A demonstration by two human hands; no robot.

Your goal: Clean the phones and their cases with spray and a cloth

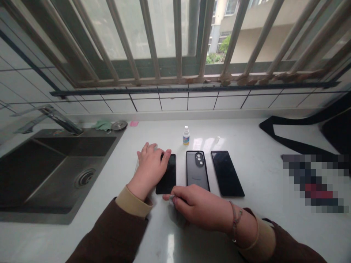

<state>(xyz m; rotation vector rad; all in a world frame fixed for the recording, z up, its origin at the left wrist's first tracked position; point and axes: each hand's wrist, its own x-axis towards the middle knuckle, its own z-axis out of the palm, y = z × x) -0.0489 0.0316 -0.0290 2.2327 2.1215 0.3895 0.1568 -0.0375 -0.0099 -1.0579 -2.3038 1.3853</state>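
Note:
On the white counter lies a black phone (pixel 169 174), screen up. My left hand (pixel 152 160) rests over its left side, fingers apart and thumb at the upper edge. A pale, see-through edge shows beside that hand, mostly covered by it. At the phone's lower edge, my right hand (pixel 192 202) is closed in a pinch with a small whitish bit at the fingertips, too small to name. To the right lie a dark phone case (pixel 196 171) with camera openings, its lower end behind my right hand, and a second black phone (pixel 227 173).
Behind the phones stands a small white bottle (pixel 186 136) with a coloured label. At left is a dark sink (pixel 90 160) with a faucet (pixel 61 118), a green cloth (pixel 103 125) and a metal strainer (pixel 119 125). A black strap (pixel 274 137) lies at right, near a blurred-out patch.

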